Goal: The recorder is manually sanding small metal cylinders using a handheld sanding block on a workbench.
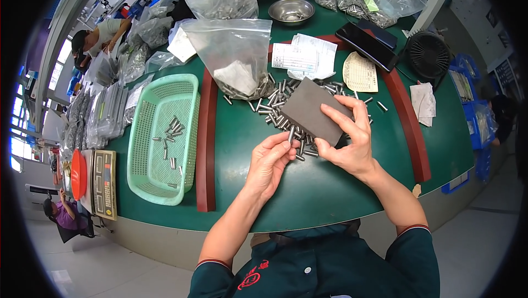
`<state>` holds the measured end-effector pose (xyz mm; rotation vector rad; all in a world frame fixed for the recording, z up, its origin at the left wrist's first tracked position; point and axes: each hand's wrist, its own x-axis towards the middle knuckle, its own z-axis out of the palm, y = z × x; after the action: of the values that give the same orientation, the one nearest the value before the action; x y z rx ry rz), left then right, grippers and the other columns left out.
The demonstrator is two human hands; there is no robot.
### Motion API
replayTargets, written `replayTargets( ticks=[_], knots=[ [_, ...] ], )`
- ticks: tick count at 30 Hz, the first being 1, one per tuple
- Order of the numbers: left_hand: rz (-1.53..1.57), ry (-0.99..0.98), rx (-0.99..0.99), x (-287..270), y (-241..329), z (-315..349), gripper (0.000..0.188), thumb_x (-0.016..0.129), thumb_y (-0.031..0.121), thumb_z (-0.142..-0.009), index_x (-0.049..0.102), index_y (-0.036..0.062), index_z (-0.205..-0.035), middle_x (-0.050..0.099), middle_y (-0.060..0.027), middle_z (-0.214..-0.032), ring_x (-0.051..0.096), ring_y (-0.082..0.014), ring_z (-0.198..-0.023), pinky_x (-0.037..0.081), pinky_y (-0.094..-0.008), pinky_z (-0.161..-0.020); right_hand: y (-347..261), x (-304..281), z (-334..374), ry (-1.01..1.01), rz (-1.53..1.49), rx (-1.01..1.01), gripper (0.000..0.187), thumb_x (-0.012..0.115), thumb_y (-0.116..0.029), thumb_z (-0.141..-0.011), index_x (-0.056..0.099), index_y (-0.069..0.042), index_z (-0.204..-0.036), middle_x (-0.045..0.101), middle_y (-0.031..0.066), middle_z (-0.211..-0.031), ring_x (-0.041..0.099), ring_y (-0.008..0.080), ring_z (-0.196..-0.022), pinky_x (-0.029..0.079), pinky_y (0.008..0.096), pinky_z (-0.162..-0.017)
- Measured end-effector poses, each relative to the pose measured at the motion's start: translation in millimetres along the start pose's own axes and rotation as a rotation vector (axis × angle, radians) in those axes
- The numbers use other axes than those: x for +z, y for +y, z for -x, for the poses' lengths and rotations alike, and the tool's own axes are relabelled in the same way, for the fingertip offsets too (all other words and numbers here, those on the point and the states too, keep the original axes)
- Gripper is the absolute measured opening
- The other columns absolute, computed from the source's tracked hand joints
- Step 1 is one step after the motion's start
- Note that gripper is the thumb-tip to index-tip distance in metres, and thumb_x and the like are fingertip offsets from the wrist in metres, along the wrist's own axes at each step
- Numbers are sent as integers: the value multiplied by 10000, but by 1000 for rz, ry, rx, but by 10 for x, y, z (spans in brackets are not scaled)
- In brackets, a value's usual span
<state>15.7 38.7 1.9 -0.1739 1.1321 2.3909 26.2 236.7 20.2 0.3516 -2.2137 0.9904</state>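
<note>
Between the thumb and fingers of my left hand (268, 165) is a small shiny metal pin (291, 133), held upright. My right hand (356, 145) grips a flat dark grey block (314, 108), tilted, thumb at its near edge and fingers over its top. The pin is close to the block's near left edge; whether they touch I cannot tell. Under and around the block lies a loose pile of similar metal pins (268, 110) on the green table (247, 182). To the left, a light green plastic basket (144, 160) holds several pins.
Dark red strips (207, 149) flank the work area. Behind the pile are a clear bag of parts (234, 50), papers (308, 56), a black phone (366, 45) and a steel bowl (291, 12). A black fan (426, 58) stands right, a scale (103, 182) left. Other people are at far left.
</note>
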Motion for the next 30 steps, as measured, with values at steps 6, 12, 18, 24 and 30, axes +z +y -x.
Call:
replayTargets(
  ticks=[6,12,18,24,30],
  knots=[
    [39,-105,1,-79,-35,-16,216,624,27,-886,626,-28,-1096,678,-130,-938,586,-135,-748,499,-263,-733,-49,43,10,-13,-24,-86,575,751,-99,-553,666,-28,-1117,530,210,-1181,557,340,-1022,468,405,-889],
    [51,-88,-14,-65,-40,-29,221,635,29,-877,628,-28,-1090,678,-134,-917,585,-138,-741,499,-262,-727,-88,10,17,-24,-73,-131,566,773,-125,-558,681,-48,-1111,542,196,-1155,556,338,-971,482,396,-835],
    [69,-55,-36,-43,-12,-5,212,641,21,-867,635,-32,-1072,677,-135,-904,585,-146,-736,501,-265,-727,8,-52,-7,49,-60,-125,584,770,-132,-551,676,-39,-1120,533,193,-1161,545,335,-997,475,404,-854],
    [15,-64,-7,-55,-5,1,212,645,24,-864,637,-34,-1068,675,-125,-908,578,-142,-734,499,-264,-726,18,-51,-28,108,-3,-117,570,761,-119,-551,674,-42,-1109,541,198,-1137,548,335,-972,474,399,-829],
    [35,-73,-23,-61,-17,-2,201,645,22,-866,643,-27,-1061,684,-137,-912,584,-141,-730,500,-265,-723,19,-89,-55,104,71,-77,593,735,-89,-564,649,-15,-1146,516,205,-1185,545,330,-1044,474,398,-877]
  ],
)
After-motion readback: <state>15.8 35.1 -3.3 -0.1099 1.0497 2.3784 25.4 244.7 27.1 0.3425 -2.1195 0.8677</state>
